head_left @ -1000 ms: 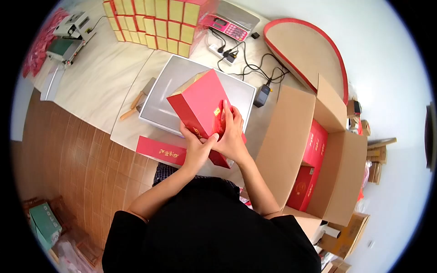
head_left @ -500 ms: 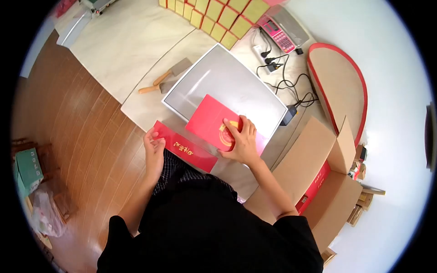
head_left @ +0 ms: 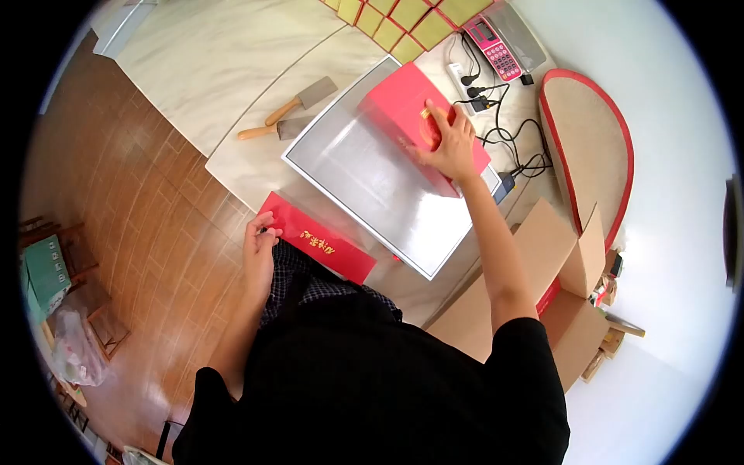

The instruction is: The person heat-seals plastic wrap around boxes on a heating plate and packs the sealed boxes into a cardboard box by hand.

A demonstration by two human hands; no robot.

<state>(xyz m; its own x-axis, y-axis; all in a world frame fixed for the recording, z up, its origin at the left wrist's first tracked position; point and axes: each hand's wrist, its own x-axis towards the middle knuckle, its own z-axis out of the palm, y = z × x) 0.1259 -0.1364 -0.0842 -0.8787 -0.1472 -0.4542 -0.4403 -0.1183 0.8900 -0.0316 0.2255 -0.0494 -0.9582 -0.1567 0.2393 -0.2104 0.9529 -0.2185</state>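
Marble-look tabletop (head_left: 232, 62), brown floor. I see the right hand (head_left: 449, 146) spread on a red box (head_left: 411, 108) at the metal tray's (head_left: 341, 155) far edge; left hand (head_left: 261, 236) pinches a red strip (head_left: 318, 239) by the tabletop's near edge.

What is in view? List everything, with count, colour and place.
Large box: one, red, at the silver platform's far side
Silver platform: one, white-edged, on the table
Slim box: one, red, gold writing, table's near edge
Wood-handled blades: two, grey, left of platform
Table: one, cream, ahead
Yellow-faced boxes: several, red-edged, far side
Keypad device: one, pink, far right
Power strip: one, white, beside keypad device
Cables: several, black, right
Rimmed tray: one, beige and red, right
Open carton: one, brown, right
Green box: one, far left
Bag: one, clear, lower left
Left hand: at slim box
Right hand: on large box
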